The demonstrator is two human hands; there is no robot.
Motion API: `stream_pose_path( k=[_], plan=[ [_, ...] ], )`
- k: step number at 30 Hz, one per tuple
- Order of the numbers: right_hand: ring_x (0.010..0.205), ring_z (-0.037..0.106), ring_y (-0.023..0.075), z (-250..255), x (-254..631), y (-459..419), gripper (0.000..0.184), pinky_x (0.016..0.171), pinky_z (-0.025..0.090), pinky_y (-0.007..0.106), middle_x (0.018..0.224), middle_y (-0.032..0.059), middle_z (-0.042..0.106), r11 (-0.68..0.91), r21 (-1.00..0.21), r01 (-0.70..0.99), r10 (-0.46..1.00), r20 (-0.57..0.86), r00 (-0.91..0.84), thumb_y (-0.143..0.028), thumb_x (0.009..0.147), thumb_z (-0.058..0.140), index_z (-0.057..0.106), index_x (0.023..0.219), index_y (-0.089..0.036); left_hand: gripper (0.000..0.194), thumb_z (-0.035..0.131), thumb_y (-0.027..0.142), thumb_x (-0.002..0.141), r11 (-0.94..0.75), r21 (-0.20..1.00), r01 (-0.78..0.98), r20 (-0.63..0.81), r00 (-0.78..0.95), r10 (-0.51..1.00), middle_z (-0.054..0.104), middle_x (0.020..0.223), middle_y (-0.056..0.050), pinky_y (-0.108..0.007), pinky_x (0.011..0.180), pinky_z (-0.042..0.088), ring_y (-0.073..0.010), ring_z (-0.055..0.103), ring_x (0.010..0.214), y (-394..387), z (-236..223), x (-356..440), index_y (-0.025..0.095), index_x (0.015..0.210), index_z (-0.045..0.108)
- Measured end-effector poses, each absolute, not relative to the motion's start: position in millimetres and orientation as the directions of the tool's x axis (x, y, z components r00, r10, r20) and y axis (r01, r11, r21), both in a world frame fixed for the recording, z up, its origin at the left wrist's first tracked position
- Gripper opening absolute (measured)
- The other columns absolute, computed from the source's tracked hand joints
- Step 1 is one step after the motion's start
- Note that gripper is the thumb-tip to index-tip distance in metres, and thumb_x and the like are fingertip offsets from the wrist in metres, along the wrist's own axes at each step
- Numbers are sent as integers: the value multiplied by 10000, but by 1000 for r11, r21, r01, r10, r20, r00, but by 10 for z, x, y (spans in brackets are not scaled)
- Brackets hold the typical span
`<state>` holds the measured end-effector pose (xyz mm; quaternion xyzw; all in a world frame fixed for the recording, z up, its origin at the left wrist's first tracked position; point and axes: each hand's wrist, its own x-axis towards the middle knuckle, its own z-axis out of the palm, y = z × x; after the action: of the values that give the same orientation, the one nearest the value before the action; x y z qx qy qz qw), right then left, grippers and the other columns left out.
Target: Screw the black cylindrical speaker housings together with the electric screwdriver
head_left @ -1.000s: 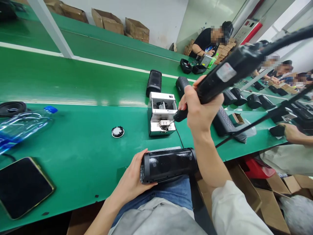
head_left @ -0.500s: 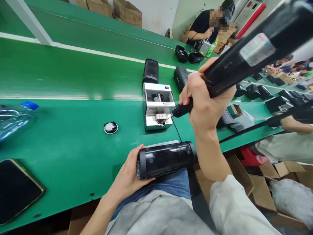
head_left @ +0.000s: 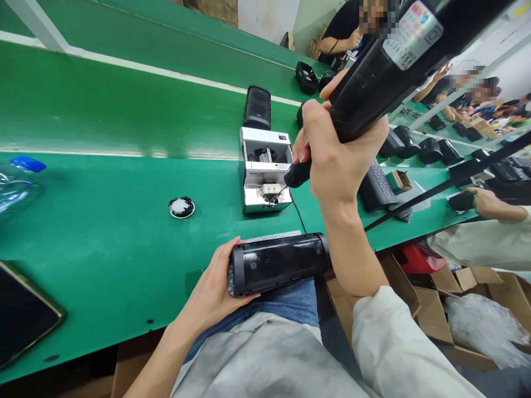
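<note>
My left hand (head_left: 215,282) wraps round the left end of a black cylindrical speaker (head_left: 282,261), which lies on its side at the table's front edge, above my lap. My right hand (head_left: 338,146) is closed on a black electric screwdriver (head_left: 377,83), tilted so its bit end points down and left. That tip reaches the front outlet of a silver screw feeder (head_left: 267,172); whether a screw sits on the bit is too small to tell. Behind the feeder stands another black speaker (head_left: 257,108).
On the green table (head_left: 103,221) lie a round black-and-white part (head_left: 181,207), a phone (head_left: 27,315) and a plastic bottle (head_left: 16,182). More speaker housings (head_left: 375,185) stand at right. Cardboard boxes (head_left: 433,315) are below right. A co-worker's hand (head_left: 493,203) is at far right.
The view has shifted slightly, so most things sit a little further left and higher. The screwdriver tip stays at the feeder's outlet, and my left hand still holds the speaker.
</note>
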<state>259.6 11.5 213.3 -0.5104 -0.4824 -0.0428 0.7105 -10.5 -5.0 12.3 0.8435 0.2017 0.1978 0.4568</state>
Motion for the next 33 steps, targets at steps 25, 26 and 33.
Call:
stream_pose_path(
  k=[25,26,33],
  plan=[
    [381,315,104,2553,2556,-1096,282,358,326,235,597,-111,460,388,-797,463,530,604,595,-100,778,641,557,1009,-238,1011,893,471,895,-541,821,181,168,829,533,626,1615,-149,-590,1171,662,-409,709,1450,-53,63,-128,331,1725,334],
    [377,310,102,2519,2571,-1100,290,353,320,233,595,-105,459,402,-790,463,539,613,577,-80,785,641,560,1020,-230,1006,892,462,897,-545,820,178,170,832,529,635,1607,-151,-586,1157,671,-406,721,1432,-50,72,-126,328,1724,333],
    [487,427,113,2126,2681,-1437,524,463,449,238,674,-65,372,166,-881,443,637,438,634,-261,818,955,479,1035,-250,922,860,410,914,-470,871,146,167,811,561,672,1584,-152,-592,1085,714,-423,746,1380,-106,70,-129,347,1714,407]
  ],
)
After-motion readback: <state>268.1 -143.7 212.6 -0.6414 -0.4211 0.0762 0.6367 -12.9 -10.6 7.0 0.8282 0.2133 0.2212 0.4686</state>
